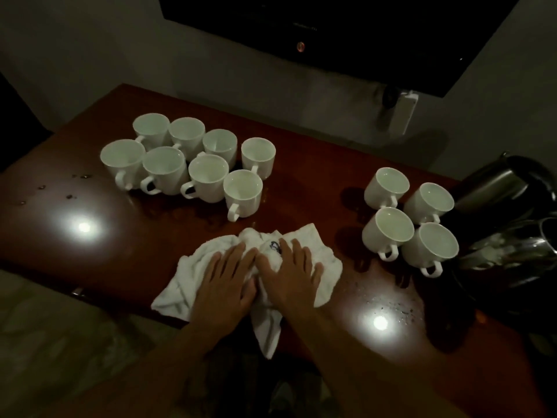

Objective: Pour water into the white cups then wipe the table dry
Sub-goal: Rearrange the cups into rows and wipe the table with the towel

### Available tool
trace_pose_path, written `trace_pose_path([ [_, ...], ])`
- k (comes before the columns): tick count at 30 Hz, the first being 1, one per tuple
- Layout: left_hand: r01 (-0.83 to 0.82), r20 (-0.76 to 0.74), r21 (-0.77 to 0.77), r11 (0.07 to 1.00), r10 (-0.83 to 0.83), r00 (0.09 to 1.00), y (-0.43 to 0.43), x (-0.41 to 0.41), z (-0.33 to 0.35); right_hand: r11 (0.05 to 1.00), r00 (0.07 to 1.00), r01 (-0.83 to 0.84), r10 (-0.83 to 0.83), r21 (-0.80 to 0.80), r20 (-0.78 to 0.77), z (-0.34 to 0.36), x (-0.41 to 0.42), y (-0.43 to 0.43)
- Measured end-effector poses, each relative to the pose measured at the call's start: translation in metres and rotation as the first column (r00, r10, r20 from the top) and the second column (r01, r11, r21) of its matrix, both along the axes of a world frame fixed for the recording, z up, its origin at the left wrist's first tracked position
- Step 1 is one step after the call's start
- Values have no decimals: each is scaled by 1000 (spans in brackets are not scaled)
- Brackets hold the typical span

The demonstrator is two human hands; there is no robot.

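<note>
A crumpled white towel [313, 245] lies on the dark red wooden table [301, 191] near its front edge, one corner hanging over. My left hand [224, 282] and my right hand [291, 273] press flat on it side by side, fingers spread. Several white cups [164, 165] stand grouped at the back left, and several more white cups [388, 230] stand at the right. Water drops [391, 309] glisten on the table at the front right, and a few more [42, 188] at the far left.
Two metal kettles stand at the right edge, one [494, 182] behind and one [512, 251] nearer, close to the right cup group. A dark screen [331, 25] hangs on the wall behind. A white adapter [404, 113] sits on the wall.
</note>
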State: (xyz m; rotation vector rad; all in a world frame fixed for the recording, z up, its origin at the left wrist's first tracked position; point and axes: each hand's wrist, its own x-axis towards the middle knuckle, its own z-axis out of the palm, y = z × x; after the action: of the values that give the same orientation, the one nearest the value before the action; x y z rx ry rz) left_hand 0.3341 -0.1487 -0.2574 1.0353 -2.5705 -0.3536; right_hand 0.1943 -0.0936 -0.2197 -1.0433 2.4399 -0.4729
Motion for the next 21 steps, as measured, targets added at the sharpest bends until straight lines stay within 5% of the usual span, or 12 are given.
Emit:
trace_pose_path([
  [9, 146, 264, 56, 988, -156, 952, -20, 29, 50, 997, 999, -12, 9, 76, 42, 36, -5, 14],
  [21, 30, 98, -61, 998, -24, 995, -89, 22, 139, 998, 993, -55, 54, -7, -101, 117, -33, -30],
])
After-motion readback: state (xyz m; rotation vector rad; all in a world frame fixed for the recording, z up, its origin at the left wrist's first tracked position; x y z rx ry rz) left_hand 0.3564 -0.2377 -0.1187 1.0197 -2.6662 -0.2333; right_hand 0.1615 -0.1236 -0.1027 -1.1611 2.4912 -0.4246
